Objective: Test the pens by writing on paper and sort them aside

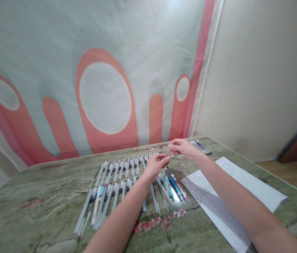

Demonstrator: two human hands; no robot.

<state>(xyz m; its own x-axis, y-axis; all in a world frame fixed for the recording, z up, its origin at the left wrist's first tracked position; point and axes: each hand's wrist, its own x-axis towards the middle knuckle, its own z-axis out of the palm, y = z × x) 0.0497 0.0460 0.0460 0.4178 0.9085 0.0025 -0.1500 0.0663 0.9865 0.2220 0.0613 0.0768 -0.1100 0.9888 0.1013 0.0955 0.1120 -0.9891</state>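
Above the far middle of the table, my left hand (pixel 156 165) and my right hand (pixel 184 149) are close together, both closed in a pinch. Between the fingertips is a slim, pale translucent piece (pixel 170 151); its exact kind is too small to tell. The fingers of my right hand are on its upper end, while my left fingertips are at its lower end. Under and beside my left hand lie several clear pen barrels (pixel 108 202) in a near row, with a far row of capped clear pens (pixel 129 166) behind. Blue and teal pens (pixel 174 187) are just right of my left forearm.
White paper sheets (pixel 253 182), one with writing, lie at the right beneath my right forearm. A small bundle of thin dark-tipped sticks (pixel 200 147) is near the far right edge. The table (pixel 51 211) has a green flowered cover; a printed backdrop (pixel 143 52) hangs behind.
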